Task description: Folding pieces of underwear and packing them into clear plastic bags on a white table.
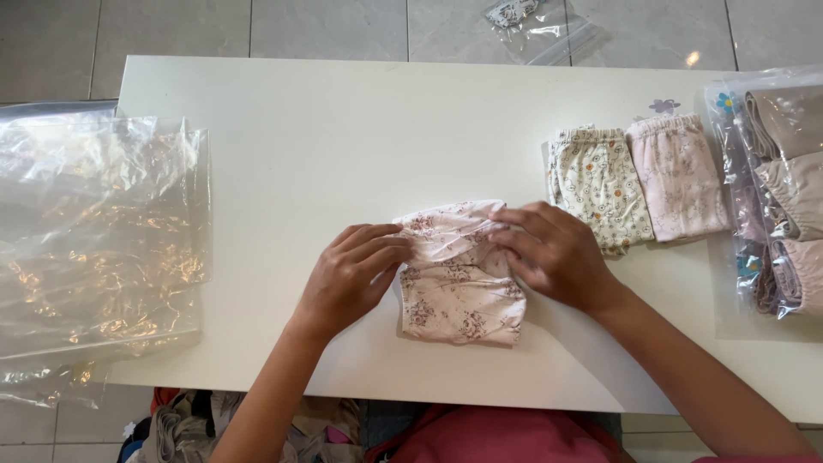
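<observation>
A pale pink garment with a small floral print (459, 291) lies folded in the middle of the white table (343, 146). My left hand (347, 279) presses on its left edge, fingers curled over the top fold. My right hand (557, 253) rests on its upper right corner, fingertips gripping the folded waistband. Both hands touch the same garment.
Two folded garments, one cream with flowers (598, 189) and one pink (677, 176), lie side by side at the right. A clear bag of folded beige garments (784, 189) sits at the far right. Clear plastic bags (94, 231) cover the left end. Another small bag (536, 26) lies on the tiled floor.
</observation>
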